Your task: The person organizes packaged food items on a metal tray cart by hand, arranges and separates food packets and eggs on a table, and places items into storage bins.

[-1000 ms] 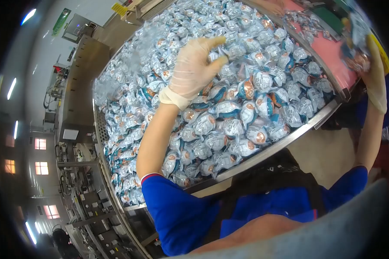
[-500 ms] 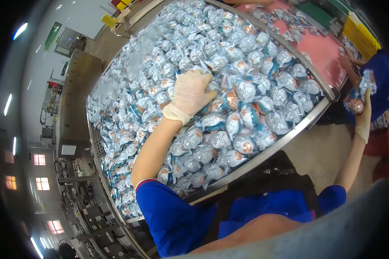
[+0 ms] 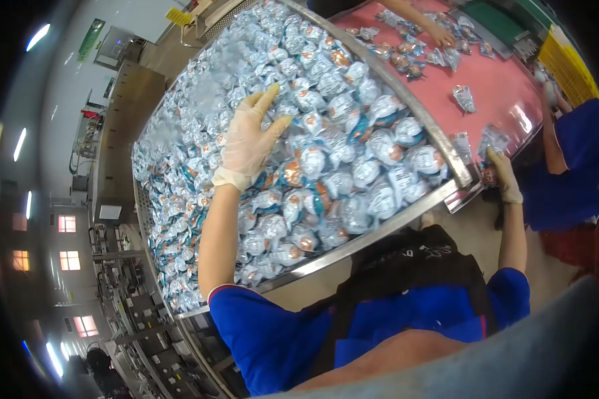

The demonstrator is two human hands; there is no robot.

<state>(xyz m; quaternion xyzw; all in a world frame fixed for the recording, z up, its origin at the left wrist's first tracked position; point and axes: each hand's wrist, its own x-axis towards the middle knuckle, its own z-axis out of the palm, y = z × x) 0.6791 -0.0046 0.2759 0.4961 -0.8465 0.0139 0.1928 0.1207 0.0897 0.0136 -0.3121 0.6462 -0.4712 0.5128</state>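
Observation:
My gloved left hand point(image 3: 251, 138) hovers over a heap of small clear-plastic packets point(image 3: 343, 143) with white, teal and orange print. Its thumb and fingers are spread and nothing is in them. Those packets fill a large metal bin point(image 3: 406, 66). On the right, my gloved right hand point(image 3: 504, 174) grips wrapped packets point(image 3: 488, 175) beside the bin's near corner, at the edge of a pink work surface point(image 3: 432, 110). How many it holds cannot be made out, as the fingers partly cover them.
On the pink surface lie several loose packets point(image 3: 406, 50), with a co-worker's hand point(image 3: 440, 33) among them. Another person in blue point(image 3: 566, 159) stands at the right, near a yellow basket point(image 3: 566, 63). Machinery point(image 3: 140, 319) lines the left side.
My left hand has lifted off the packets, moved left and opened. My right hand has moved left and in towards the pink surface with its packets. The view has shifted, showing more of that surface.

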